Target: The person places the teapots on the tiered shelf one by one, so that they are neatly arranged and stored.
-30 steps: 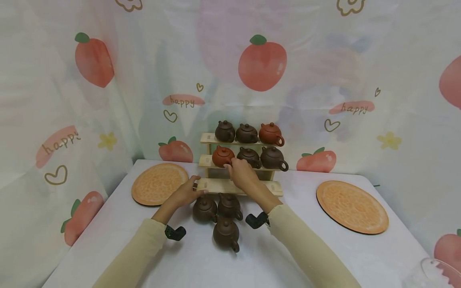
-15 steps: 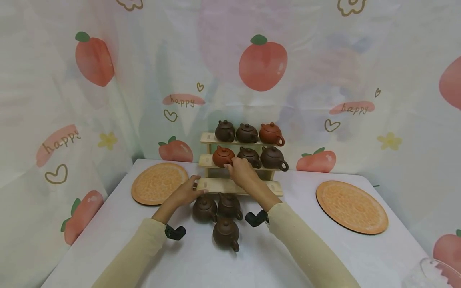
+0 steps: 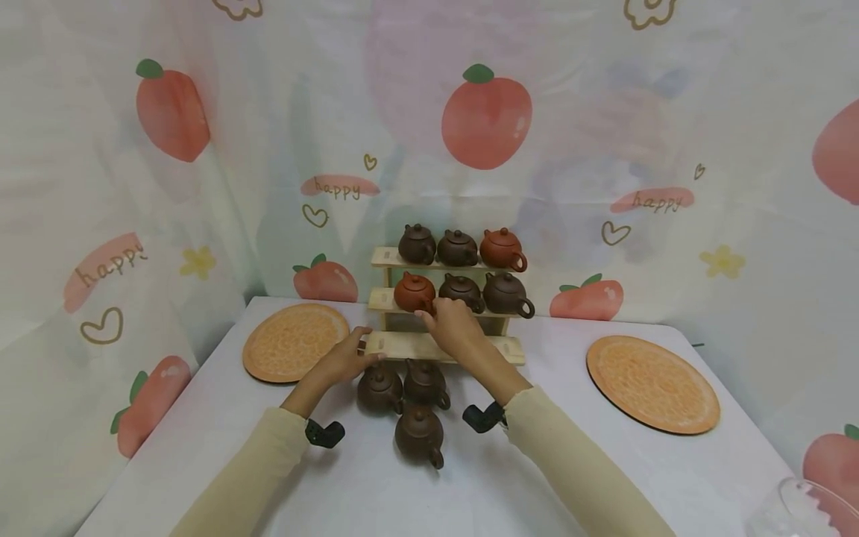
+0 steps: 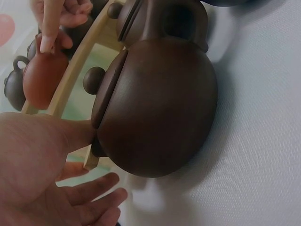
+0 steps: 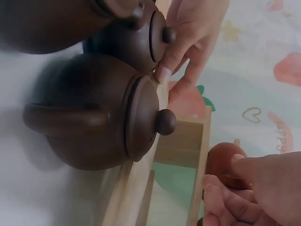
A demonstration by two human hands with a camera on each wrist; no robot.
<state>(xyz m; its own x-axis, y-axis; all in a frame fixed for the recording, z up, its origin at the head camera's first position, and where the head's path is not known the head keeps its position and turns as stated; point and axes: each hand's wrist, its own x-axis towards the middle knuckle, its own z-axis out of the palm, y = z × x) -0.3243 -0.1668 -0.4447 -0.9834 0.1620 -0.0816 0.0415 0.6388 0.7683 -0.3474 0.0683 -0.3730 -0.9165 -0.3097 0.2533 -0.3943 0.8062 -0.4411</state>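
On the middle step of the wooden stand [image 3: 409, 343] sits an orange-red teapot [image 3: 414, 291]. My right hand [image 3: 459, 332] pinches at its handle between thumb and finger; the left wrist view shows the fingertips close on the orange-red teapot [image 4: 44, 77]. At the stand's left end, my left hand [image 3: 345, 359] grips the bottom step, its thumb [image 5: 164, 74] on the front edge and other fingers behind. Two dark brown teapots, one left [image 3: 379, 389] and one right [image 3: 424, 383], stand before the bottom step, with another brown teapot [image 3: 419, 434] nearer.
The top step bears two dark teapots [image 3: 458, 248] and a red teapot [image 3: 501, 248]. Two more dark teapots [image 3: 506, 294] share the middle step. Round orange mats lie left [image 3: 295, 343] and right [image 3: 652, 384]. A clear container [image 3: 798, 511] stands at the lower right.
My right hand has shifted slightly right and down at the orange-red teapot, its thumb lower than before. My left hand stays on the stand, and the teapots keep their places.
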